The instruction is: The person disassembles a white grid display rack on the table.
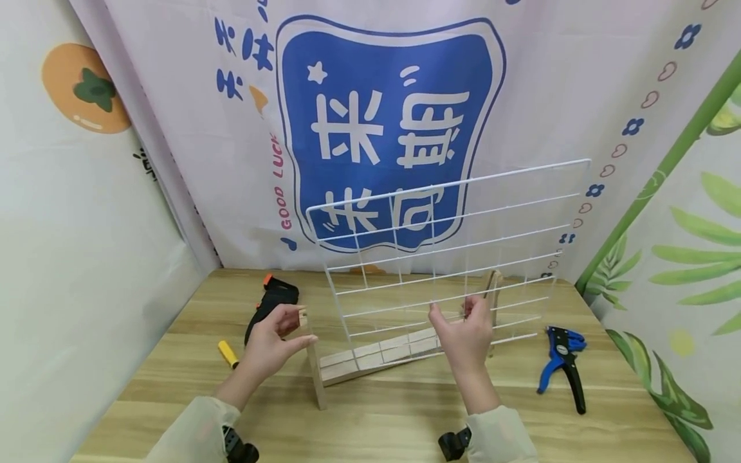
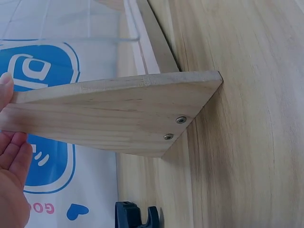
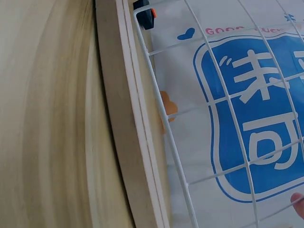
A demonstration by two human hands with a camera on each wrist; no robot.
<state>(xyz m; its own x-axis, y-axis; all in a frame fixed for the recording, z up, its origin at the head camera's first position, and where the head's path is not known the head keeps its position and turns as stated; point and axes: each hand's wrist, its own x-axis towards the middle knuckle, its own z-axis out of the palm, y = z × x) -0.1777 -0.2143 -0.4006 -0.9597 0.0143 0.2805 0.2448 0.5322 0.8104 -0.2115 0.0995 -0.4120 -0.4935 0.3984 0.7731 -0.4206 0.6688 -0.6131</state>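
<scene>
A white wire grid panel (image 1: 417, 257) stands tilted over a wooden stand. My right hand (image 1: 466, 331) grips the panel by its lower wires, right of its middle. Below runs the stand's grooved base board (image 1: 341, 366); in the right wrist view the panel's edge wire (image 3: 173, 147) lies alongside that board (image 3: 123, 95). With thumb and fingers, my left hand (image 1: 269, 344) pinches the upper end of the stand's left side piece (image 1: 314, 370). Two screw heads show near the lower end of this side piece (image 2: 109, 114) in the left wrist view. The right side piece (image 1: 493, 289) is partly hidden behind the panel.
A black tool with orange parts (image 1: 272, 302) lies behind my left hand, with a yellow handle (image 1: 228, 354) nearby. Blue-and-black wire strippers (image 1: 564, 366) lie on the wooden table (image 1: 399, 418) at the right. A printed curtain (image 1: 370, 64) hangs behind the table.
</scene>
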